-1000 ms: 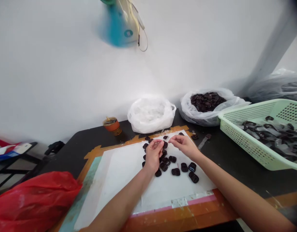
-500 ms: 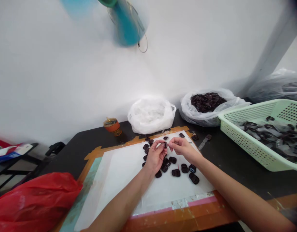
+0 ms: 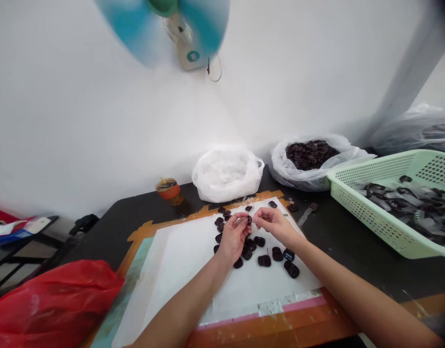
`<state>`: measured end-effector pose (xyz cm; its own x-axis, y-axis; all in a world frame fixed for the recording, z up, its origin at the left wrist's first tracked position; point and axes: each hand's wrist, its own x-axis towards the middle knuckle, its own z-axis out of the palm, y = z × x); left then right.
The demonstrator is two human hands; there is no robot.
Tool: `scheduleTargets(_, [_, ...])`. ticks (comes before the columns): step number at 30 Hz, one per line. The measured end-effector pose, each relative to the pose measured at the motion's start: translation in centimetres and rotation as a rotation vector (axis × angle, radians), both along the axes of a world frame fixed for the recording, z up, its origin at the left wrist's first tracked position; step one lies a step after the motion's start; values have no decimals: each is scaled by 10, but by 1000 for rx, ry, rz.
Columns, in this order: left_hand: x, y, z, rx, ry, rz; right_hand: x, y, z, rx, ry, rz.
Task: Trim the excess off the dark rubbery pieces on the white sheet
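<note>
Between its thumb and fingers my left hand [image 3: 236, 237] grips a small dark part [image 3: 249, 220] above the white sheet [image 3: 186, 261]. My right hand [image 3: 275, 223] is pinched closed just to the right of that part; what its fingertips hold, if anything, is too small to make out. Several dark glossy pieces lie on the sheet around and below the hands, among them an oval one [image 3: 291, 269] at the right and one [image 3: 264, 260] with a thin reddish stick beside it.
A white bag [image 3: 225, 186] and a bag of dark pieces [image 3: 280, 162] stand against the wall. To the right is a green basket [image 3: 374, 227] of parts, to the left a red bag [image 3: 51, 304]. An orange cup [image 3: 168, 191] stands at the back; a fan [image 3: 204, 24] hangs above.
The fan blades show in a different position. Both hands hold nearly the same pose, with the dark part slightly turned in the left fingers.
</note>
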<state>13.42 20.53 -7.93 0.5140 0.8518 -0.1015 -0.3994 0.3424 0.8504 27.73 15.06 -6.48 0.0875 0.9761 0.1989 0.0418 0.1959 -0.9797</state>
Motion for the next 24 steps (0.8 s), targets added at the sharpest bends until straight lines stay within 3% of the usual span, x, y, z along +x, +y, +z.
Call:
scheduleTargets(15, [-1, -1, -3, 162, 57, 74, -7, 3, -5, 52, -47, 26])
scheduleTargets(19, [-1, -3, -3, 263, 132, 114, -8, 2, -9, 17, -84, 18])
scheduleTargets(24, [0, -4, -5, 255, 113, 136, -6, 4, -19, -51, 9, 57])
